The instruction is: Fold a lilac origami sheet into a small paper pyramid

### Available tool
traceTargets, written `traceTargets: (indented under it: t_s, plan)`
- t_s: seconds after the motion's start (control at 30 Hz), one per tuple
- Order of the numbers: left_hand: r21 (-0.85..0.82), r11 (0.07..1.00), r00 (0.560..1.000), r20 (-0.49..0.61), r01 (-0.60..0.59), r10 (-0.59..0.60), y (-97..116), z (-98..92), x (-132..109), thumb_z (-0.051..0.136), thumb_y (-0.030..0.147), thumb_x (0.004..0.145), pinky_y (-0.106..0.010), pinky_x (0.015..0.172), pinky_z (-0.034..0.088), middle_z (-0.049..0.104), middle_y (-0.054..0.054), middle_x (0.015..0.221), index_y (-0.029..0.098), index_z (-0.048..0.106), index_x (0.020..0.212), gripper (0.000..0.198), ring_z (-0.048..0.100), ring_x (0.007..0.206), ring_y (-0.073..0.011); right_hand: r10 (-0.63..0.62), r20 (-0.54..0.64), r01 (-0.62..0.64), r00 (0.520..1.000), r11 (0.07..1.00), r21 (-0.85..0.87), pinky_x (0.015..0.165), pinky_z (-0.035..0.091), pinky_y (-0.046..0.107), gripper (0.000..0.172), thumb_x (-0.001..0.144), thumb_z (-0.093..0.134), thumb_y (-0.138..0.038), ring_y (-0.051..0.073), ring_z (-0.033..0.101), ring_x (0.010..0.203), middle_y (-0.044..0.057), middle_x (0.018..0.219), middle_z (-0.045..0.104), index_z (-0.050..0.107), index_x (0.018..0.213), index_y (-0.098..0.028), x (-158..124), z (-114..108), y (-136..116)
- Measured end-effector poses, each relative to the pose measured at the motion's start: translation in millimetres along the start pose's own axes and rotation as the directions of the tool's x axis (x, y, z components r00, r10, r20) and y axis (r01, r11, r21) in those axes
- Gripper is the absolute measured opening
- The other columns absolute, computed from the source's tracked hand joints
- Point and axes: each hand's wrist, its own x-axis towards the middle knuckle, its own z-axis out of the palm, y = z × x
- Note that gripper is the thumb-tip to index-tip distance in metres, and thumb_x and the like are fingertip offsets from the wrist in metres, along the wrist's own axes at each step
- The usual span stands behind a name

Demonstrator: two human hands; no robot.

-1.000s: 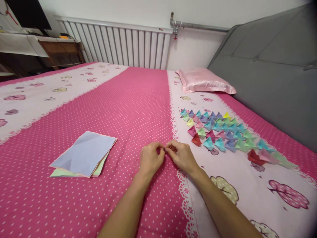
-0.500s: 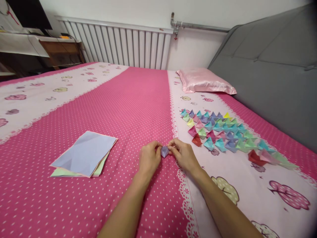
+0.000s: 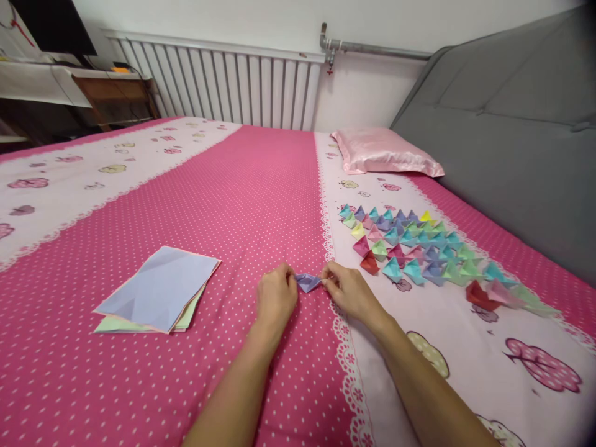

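Observation:
A small purple folded paper (image 3: 308, 283) is stretched between my two hands, just above the pink dotted bedspread. My left hand (image 3: 278, 292) pinches its left tip, and my right hand (image 3: 347, 290) pinches the right tip. The paper is wide, with a point facing down toward me. To the right stand rows of small folded paper boats (image 3: 412, 270) in several colours. Left of my hands lies a loose stack of paper sheets (image 3: 162, 285), light purple on top with green and pink edges beneath.
A pink satin pillow (image 3: 384, 152) lies at the back right, against a grey padded headboard (image 3: 503, 124). Behind the bed are a white radiator (image 3: 223, 84) and a pipe (image 3: 382, 51). A desk (image 3: 109, 90) with a dark monitor (image 3: 53, 28) is at the back left.
My hands have moved slightly apart, the left one to the left. Between them the purple paper has opened out from a small diamond into a wider, flatter shape.

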Motion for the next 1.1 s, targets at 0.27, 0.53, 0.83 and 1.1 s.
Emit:
traceTargets:
  t_s: [0.27,0.53,0.83,1.1]
  plan:
    - [0.08,0.994,0.997,0.035,-0.073,0.07,4,-1.6,-1,0.044,0.016,0.077,-0.026,0.059,0.033,0.068,-0.003,0.078,0.022,0.062,0.083,0.02,0.06,0.071,-0.0175,-0.133,-0.027,0.119,0.991,0.949,-0.292,0.058,0.031,0.024,0.01,0.078,0.043,-0.016,0.014,0.052,0.063,0.0,0.069,0.058,0.05,0.075,-0.02,-5,7,-10]
    - [0.081,0.987,0.987,0.094,-0.14,0.132,1,-0.1,-1,0.036,0.012,0.08,-0.027,0.066,0.038,0.062,-0.005,0.086,0.019,0.064,0.08,0.028,0.058,0.078,-0.0176,-0.169,-0.001,0.16,0.986,0.935,-0.317,0.06,0.033,0.024,0.013,0.08,0.045,-0.022,0.014,0.053,0.066,0.001,0.073,0.06,0.055,0.072,-0.019,-5,8,-11]
    - [0.011,0.962,0.955,0.123,-0.274,0.271,-7,10.0,1,0.039,0.009,0.076,-0.03,0.08,0.041,0.055,-0.01,0.093,0.012,0.062,0.083,0.025,0.051,0.091,-0.0204,-0.126,0.106,0.155,0.986,0.926,-0.345,0.067,0.04,0.026,0.025,0.078,0.048,-0.027,0.016,0.06,0.085,-0.001,0.101,0.066,0.07,0.091,-0.028,-7,3,-10]
    - [0.012,0.942,0.929,0.172,-0.334,0.327,-5,12.4,-3,0.042,0.016,0.081,-0.033,0.084,0.04,0.054,-0.01,0.095,0.014,0.065,0.086,0.024,0.048,0.092,-0.021,-0.101,0.162,0.151,0.982,0.929,-0.337,0.075,0.042,0.028,0.033,0.089,0.037,-0.03,0.017,0.058,0.1,0.003,0.119,0.057,0.069,0.09,-0.026,-9,5,-7]
